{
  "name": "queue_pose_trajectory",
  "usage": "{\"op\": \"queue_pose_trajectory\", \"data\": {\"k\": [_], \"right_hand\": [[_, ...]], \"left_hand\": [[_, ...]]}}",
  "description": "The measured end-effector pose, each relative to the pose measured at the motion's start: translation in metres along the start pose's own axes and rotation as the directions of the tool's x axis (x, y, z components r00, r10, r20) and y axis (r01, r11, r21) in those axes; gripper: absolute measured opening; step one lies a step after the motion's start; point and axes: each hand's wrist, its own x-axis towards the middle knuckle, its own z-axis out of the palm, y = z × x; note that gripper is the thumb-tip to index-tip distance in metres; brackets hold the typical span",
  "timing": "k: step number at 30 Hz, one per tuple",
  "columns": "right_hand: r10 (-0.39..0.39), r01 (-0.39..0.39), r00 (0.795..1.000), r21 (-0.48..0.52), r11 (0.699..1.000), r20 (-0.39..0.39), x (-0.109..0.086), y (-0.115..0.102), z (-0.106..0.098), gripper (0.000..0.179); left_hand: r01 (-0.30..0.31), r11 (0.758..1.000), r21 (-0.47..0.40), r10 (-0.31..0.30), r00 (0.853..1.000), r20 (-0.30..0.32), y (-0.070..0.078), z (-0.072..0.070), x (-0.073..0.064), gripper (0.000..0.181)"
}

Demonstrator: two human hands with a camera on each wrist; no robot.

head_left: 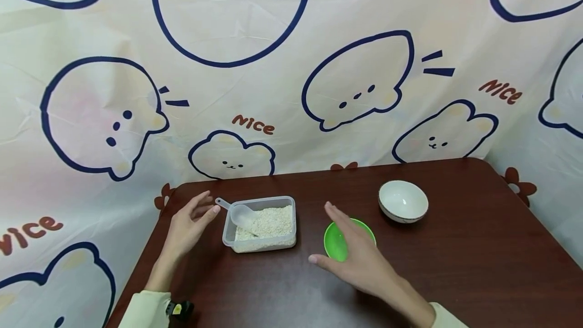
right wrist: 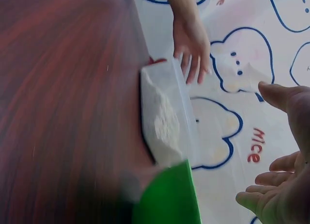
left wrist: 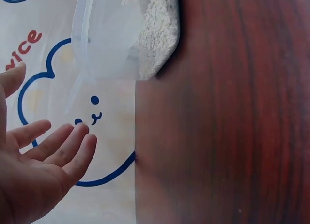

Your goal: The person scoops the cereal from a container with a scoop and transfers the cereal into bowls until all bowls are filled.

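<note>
Scoop [head_left: 243,216] of translucent plastic rests in the clear rectangular box [head_left: 293,224] of whitish grains [head_left: 275,221] near the left hand [head_left: 188,227], fingers [left wrist: 82,155] relaxed. Right hand [head_left: 357,252], thumb wide, hangs before a round green bowl [head_left: 335,242]; round white bowl [head_left: 403,205] beyond; brown wooden desk [head_left: 478,247] stretches rightward to its edge.

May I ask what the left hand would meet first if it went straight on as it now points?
Most likely the scoop handle, which juts over the rim of the container just ahead of the left hand. Height is hard to judge, so the hand might pass above it.
</note>
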Motion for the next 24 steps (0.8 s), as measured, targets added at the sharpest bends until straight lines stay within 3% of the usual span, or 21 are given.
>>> {"op": "queue_pose_trajectory", "data": {"k": [6,15,24], "right_hand": [[0.035,-0.037,0.999,0.11,0.993,0.022,0.009,-0.016,0.026,0.103],[-0.024,0.032,0.999,0.183,0.983,-0.048,0.02,-0.025,0.067,0.095],[0.011,0.009,0.995,0.198,0.98,-0.102,0.027,-0.02,0.087,0.093]], "left_hand": [[0.037,0.996,-0.081,-0.033,0.998,0.054,-0.001,0.0,0.01,0.068],[0.111,0.956,-0.272,-0.059,0.979,0.195,-0.01,0.003,0.027,0.066],[0.185,0.933,-0.309,-0.11,0.963,0.245,-0.017,0.014,0.036,0.063]]}}
